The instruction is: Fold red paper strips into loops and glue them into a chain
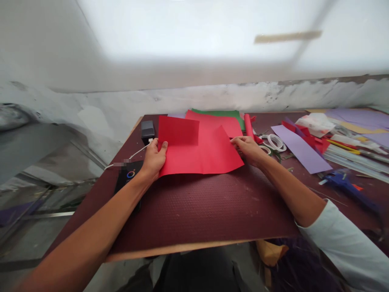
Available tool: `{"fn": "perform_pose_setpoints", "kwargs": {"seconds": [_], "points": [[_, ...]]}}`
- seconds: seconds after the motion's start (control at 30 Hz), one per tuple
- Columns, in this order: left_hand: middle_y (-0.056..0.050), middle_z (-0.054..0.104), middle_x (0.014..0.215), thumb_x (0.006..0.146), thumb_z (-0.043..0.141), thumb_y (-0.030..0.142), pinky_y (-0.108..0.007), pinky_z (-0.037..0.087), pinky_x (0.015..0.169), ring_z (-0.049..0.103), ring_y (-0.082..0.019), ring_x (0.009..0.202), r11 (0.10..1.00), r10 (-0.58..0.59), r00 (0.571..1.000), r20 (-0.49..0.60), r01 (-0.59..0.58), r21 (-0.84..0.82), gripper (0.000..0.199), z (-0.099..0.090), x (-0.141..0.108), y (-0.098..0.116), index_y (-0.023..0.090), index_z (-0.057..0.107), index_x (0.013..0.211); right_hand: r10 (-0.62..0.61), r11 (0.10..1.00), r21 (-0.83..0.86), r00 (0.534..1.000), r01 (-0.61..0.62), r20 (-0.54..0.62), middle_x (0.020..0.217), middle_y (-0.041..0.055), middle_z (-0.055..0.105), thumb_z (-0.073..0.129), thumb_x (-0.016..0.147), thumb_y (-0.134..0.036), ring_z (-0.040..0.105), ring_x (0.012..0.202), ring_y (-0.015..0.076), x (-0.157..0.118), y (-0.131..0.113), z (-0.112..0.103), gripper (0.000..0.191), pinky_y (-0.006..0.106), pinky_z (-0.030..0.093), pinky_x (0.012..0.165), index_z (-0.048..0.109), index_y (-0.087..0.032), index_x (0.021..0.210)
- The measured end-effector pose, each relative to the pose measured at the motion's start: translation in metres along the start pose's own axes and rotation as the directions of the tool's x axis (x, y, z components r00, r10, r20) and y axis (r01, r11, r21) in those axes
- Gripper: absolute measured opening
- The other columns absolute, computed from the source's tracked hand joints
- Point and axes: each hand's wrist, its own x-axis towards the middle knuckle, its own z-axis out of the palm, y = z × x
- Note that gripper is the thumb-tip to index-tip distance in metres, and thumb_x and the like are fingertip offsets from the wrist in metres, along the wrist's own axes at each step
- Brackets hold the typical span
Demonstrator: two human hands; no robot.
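A red paper sheet (194, 160) is held above the near part of the table, slightly bent, with its right side angled. My left hand (154, 159) grips its left edge, thumb on top. A darker red rectangular piece or folded flap (178, 130) stands up at the sheet's upper left, by the same hand; I cannot tell whether it is separate. My right hand (244, 148) is closed at the sheet's right edge, its fingertips pinching there and partly hidden. Behind lies another red sheet (212, 118), over green paper (219, 111).
On the left are a black charger (148, 130) with a white cable and a dark phone-like box (129, 176). To the right lie white tape rolls (275, 142), a red paper roll (248, 125), a purple strip (300, 148) and a blue glue gun (346, 182). The maroon table (200, 215) ends near me.
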Motion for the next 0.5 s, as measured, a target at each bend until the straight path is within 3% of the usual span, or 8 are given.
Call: {"fn": "perform_pose_setpoints", "kwargs": {"seconds": [0.2, 0.37, 0.5], "points": [[-0.009, 0.079, 0.111, 0.098, 0.06, 0.02, -0.037, 0.065, 0.084, 0.078, -0.023, 0.1, 1.0, -0.007, 1.0, 0.022, 0.007, -0.005, 0.004, 0.0, 0.0, 0.0, 0.022, 0.062, 0.101, -0.025, 0.998, -0.058, 1.0, 0.025, -0.006, 0.058, 0.003, 0.055, 0.076, 0.08, -0.052, 0.047, 0.05, 0.0152, -0.001, 0.002, 0.001, 0.034, 0.032, 0.038, 0.044, 0.058, -0.026, 0.067], [-0.01, 0.079, 0.111, 0.097, 0.063, 0.023, -0.037, 0.065, 0.085, 0.077, -0.024, 0.101, 1.0, -0.004, 1.0, 0.029, 0.004, 0.007, 0.004, 0.0, 0.0, -0.001, 0.023, 0.063, 0.101, -0.059, 0.994, -0.099, 0.998, 0.056, -0.03, 0.061, 0.0033, 0.06, 0.075, 0.08, -0.045, 0.049, 0.049, 0.0138, 0.001, 0.006, 0.001, 0.028, 0.028, 0.034, 0.041, 0.062, -0.024, 0.069], [-0.01, 0.078, 0.11, 0.097, 0.062, 0.026, -0.036, 0.064, 0.081, 0.077, -0.024, 0.098, 0.999, -0.004, 1.0, 0.021, 0.003, 0.042, 0.006, 0.0, -0.001, -0.003, 0.023, 0.062, 0.103, -0.091, 0.989, -0.124, 0.995, 0.085, -0.039, 0.053, 0.0006, 0.054, 0.073, 0.08, -0.043, 0.043, 0.045, 0.0122, 0.006, 0.011, -0.003, 0.029, 0.028, 0.027, 0.039, 0.057, -0.025, 0.065]]}}
